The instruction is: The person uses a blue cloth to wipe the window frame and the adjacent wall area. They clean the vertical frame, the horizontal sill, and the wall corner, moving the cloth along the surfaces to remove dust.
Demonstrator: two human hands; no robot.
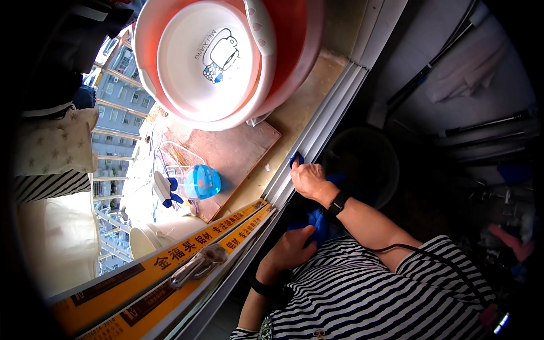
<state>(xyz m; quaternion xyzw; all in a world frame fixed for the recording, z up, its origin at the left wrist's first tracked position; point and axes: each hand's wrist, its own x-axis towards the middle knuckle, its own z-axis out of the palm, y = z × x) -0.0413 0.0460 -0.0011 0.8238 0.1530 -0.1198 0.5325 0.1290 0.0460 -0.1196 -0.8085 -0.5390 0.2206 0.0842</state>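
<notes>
My right hand (309,180), with a black watch on its wrist, presses a dark blue cloth (296,159) onto the white metal window track (316,123). The cloth wraps a fingertip, and more blue fabric shows under the wrist. Lower down, near my striped shirt, my left hand (293,248) holds a bunched blue cloth (319,225); part of this cloth lies in shadow. Beyond the track, a clear spray bottle with blue liquid (206,182) lies on a reddish-brown board (246,148), its nozzle pointing left.
Nested pink and white plastic basins (208,63) stand beyond the track. Sliding window frames with yellow printed tape (182,263) run to the lower left, near a white bucket (148,240). A dark round tub (365,165) is beside my right forearm. Window bars (114,131) and hanging laundry (55,144) are at left.
</notes>
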